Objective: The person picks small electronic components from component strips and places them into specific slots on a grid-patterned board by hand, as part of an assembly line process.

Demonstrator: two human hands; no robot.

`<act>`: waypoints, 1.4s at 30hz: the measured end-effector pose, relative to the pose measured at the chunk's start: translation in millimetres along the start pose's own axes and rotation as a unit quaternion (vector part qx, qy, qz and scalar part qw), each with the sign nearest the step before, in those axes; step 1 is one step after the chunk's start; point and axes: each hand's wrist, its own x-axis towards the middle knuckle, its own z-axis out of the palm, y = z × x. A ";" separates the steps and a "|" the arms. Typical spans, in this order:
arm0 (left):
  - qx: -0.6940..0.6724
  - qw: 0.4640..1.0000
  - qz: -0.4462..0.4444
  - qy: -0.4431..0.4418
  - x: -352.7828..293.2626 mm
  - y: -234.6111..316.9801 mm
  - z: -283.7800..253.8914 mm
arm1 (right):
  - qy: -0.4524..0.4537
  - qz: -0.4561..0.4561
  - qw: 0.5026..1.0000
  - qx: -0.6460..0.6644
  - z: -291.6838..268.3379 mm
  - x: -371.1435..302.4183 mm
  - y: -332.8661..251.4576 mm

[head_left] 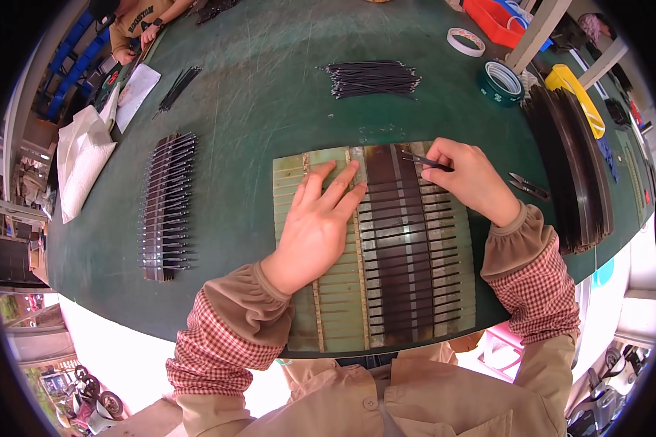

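Observation:
A pale green grooved board [339, 291] lies at the table's near edge. Dark brown strips [397, 298] run along its right part, with a lighter grey band between them. Short black wires [448, 296] sit across the strips in evenly spaced rows, mostly on the middle and lower part. My left hand [315, 227] rests on the board's left half, fingers stretched out and apart. At the upper right of the board, my right hand [472, 173] pinches slim black tweezers [424, 162], their tips over the strips' top end. Whether the tips hold anything is too small to tell.
A finished-looking strip with many wires [166, 211] lies left; a bundle of black wires [372, 79] lies ahead. On the right are a stack of dark strips [572, 171], small snips [530, 187] and green tape [501, 82]. Another person [140, 29] works at far left.

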 end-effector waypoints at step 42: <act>-0.221 0.968 -0.097 0.074 4.7 -22.6 1.4 | -0.123 0.029 0.972 0.199 9.5 26.5 2.2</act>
